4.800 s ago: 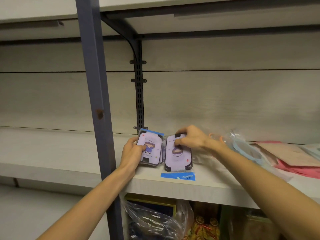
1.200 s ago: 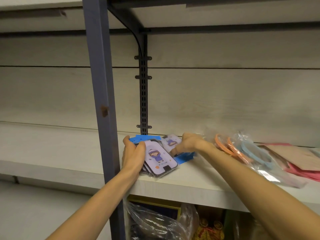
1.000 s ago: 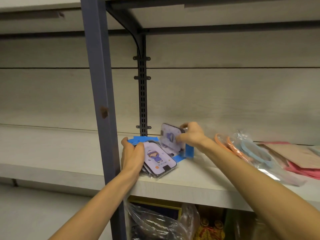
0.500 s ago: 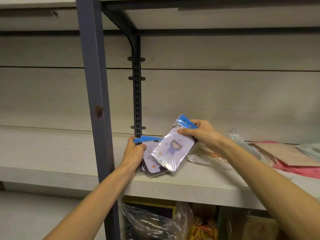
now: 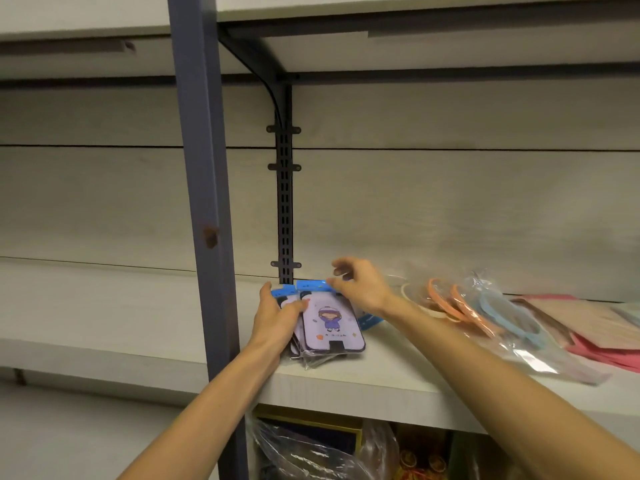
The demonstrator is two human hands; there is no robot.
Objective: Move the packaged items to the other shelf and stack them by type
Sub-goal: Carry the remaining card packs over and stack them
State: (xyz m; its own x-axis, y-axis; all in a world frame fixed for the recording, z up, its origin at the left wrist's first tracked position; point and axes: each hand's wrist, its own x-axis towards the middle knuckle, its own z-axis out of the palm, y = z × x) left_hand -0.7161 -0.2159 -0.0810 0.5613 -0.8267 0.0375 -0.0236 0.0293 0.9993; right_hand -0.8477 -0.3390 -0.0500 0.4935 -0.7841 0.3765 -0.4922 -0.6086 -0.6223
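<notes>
A stack of packaged lilac phone cases with blue header cards lies on the white shelf, just right of the blue-grey upright post. My left hand holds the stack's left edge, fingers curled round it. Over the stack's far end my right hand hovers, fingers loosely spread and its thumb at the top packet's blue header card. One more blue header card sticks out from under my right wrist.
Clear bags with orange and blue rings lie to the right, then pink and tan flat packets. A black bracket rail runs up the back wall. Bagged goods sit on the shelf below. The shelf left of the post is bare.
My right hand lifted a phone case packet, carried it left, laid it on top of the stack and let go. My left hand stayed on the stack's left edge.
</notes>
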